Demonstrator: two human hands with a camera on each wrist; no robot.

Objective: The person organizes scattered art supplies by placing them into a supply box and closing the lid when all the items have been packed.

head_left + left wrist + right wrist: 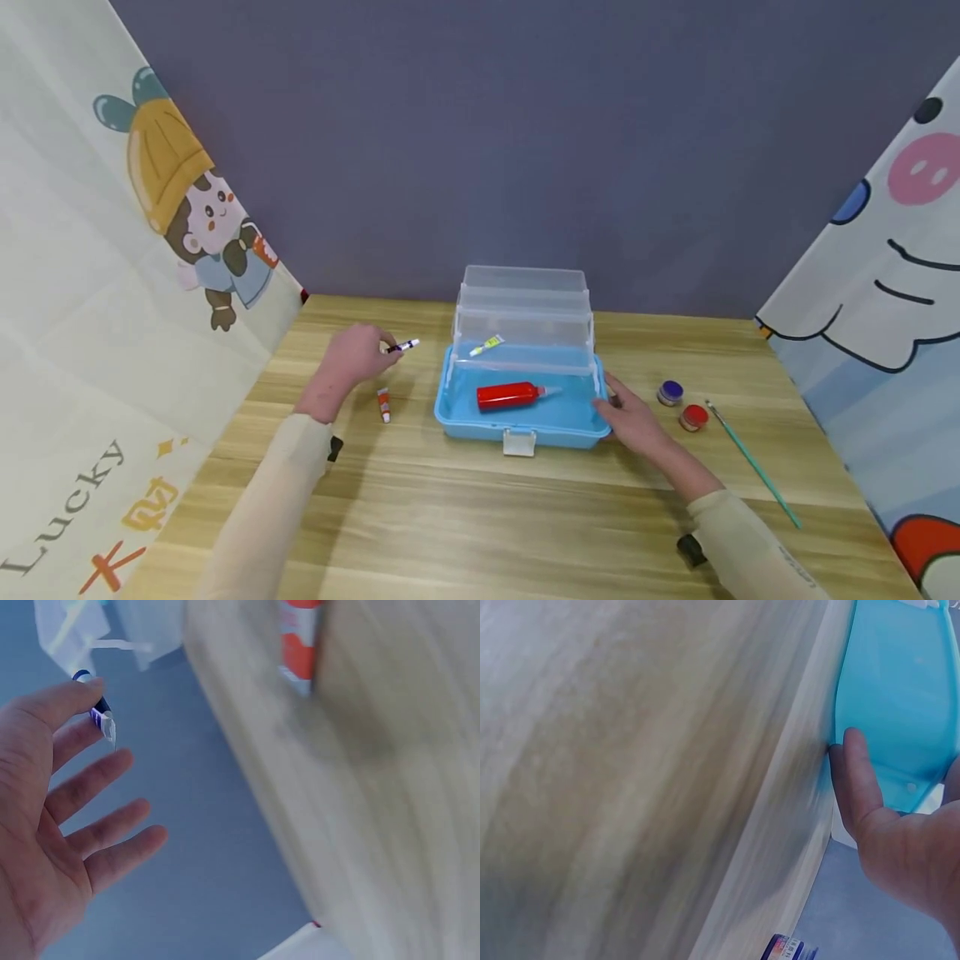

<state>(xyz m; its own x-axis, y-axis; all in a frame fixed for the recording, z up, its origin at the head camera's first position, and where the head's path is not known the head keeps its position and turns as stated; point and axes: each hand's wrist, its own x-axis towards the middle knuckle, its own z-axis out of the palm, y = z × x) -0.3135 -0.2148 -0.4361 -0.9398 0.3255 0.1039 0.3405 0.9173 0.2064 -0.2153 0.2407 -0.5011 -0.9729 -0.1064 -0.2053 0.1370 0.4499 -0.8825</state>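
Note:
My left hand (358, 354) pinches a small paint tube (403, 345) with a white and dark purple body between thumb and index finger. The other fingers spread loosely in the left wrist view. Below that hand an orange-red paint tube (384, 406) lies on the table. A light blue storage box (480, 430) stands with its clear tiered trays (525, 321) raised. Inside lies a red bottle (507, 396) with a pale nozzle; a yellow tube (487, 346) rests in a tray. My right hand (633, 421) holds the box's right side, thumb at the rim, fingers against the outer wall (900, 682).
Right of the box stand a purple-lidded paint jar (670, 392) and a red-lidded one (693, 417). Beside them a green paintbrush (753, 462) lies slanted on the wooden table (480, 533). A dark partition (480, 142) rises behind, with printed cloths on both sides.

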